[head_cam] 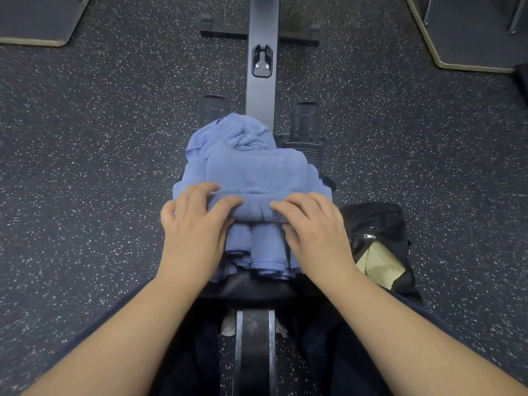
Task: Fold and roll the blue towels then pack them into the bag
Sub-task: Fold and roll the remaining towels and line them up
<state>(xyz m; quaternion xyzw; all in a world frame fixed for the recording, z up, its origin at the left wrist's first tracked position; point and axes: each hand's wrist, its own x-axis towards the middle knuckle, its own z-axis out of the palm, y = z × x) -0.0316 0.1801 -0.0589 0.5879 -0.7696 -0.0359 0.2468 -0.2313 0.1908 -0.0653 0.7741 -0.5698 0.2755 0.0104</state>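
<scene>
A folded blue towel lies across a pile of blue towels on the black seat of a rowing machine. Its near edge is curled into a roll. My left hand grips the left end of that roll, fingers curled over the top. My right hand grips the right end the same way. Two rolled blue towels lie side by side under the roll, between my wrists. A crumpled blue towel sits at the far end of the pile. The black bag stands on the floor to the right, unzipped.
The rower's rail runs away from me, with footrests on both sides. A yellowish item shows inside the bag. Speckled rubber floor lies all around. Dark mats sit in the far corners.
</scene>
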